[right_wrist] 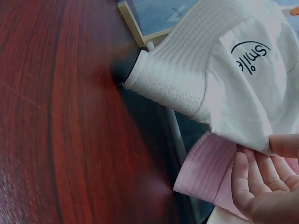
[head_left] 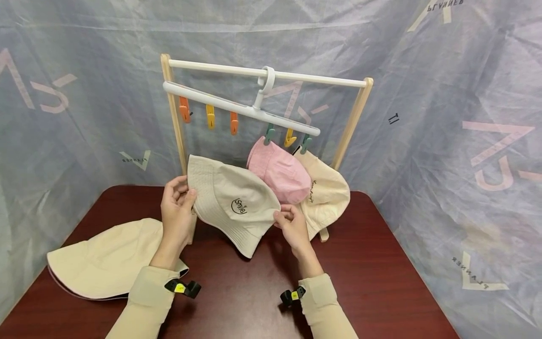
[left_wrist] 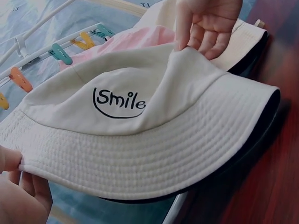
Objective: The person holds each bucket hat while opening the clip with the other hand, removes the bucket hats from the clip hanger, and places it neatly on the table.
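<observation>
An off-white bucket hat [head_left: 228,193] with "Smile" lettering is held up in the air between both hands. My left hand [head_left: 177,207] pinches its brim edge; in the left wrist view the thumb lies on top of the brim [left_wrist: 140,158]. With thumb and fingers my right hand [head_left: 294,228] pinches the crown, seen also in the right wrist view where the crown [right_wrist: 247,102] folds at the fingertips. Behind it a pink hat [head_left: 283,172] hangs from a green clip [head_left: 269,135], and a cream hat [head_left: 328,188] from another green clip [head_left: 306,143].
A white hanger [head_left: 237,108] tilts down to the right on the rack's white rod [head_left: 313,77]. Orange clips [head_left: 234,123] and yellow clips [head_left: 210,117] hang from it, holding nothing. Another cream hat [head_left: 110,256] lies on the dark red table [head_left: 237,301] at the left.
</observation>
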{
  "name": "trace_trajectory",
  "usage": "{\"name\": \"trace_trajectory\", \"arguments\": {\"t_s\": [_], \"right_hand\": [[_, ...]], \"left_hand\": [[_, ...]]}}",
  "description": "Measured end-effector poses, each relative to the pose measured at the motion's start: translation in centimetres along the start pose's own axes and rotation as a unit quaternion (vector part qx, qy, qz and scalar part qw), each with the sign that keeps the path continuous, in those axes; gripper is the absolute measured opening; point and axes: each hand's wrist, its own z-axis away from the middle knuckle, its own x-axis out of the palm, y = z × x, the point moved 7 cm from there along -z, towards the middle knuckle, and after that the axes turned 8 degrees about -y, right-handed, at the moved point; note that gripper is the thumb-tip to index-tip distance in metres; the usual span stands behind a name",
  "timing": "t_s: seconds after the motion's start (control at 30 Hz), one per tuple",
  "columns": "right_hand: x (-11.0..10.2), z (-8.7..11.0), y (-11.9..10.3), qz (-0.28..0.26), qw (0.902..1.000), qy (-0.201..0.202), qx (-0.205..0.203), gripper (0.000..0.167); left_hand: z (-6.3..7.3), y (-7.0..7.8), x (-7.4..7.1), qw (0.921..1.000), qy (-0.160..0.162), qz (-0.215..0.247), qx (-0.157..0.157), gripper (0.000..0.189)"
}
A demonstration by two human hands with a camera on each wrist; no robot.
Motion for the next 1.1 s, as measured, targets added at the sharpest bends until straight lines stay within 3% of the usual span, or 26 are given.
{"name": "trace_trajectory", "arguments": {"t_s": [0.43, 0.67, 1.1], "right_hand": [[0.1, 0.1, -1.1, 0.008, 0.9998, -0.002, -0.019, 0.027], [0.2, 0.3, -1.3, 0.015, 0.9996, -0.001, -0.023, 0.03], [1.0, 0.1, -1.2, 0.035, 0.999, -0.005, -0.026, 0.025]], "left_hand": [[0.2, 1.0, -1.4, 0.9993, -0.03, -0.022, -0.01, 0.042], [0.6, 0.7, -2.3, 0.999, -0.031, -0.025, -0.021, 0.042], [2.0, -0.4, -4.3, 0.9952, -0.047, -0.046, -0.073, 0.045]]}}
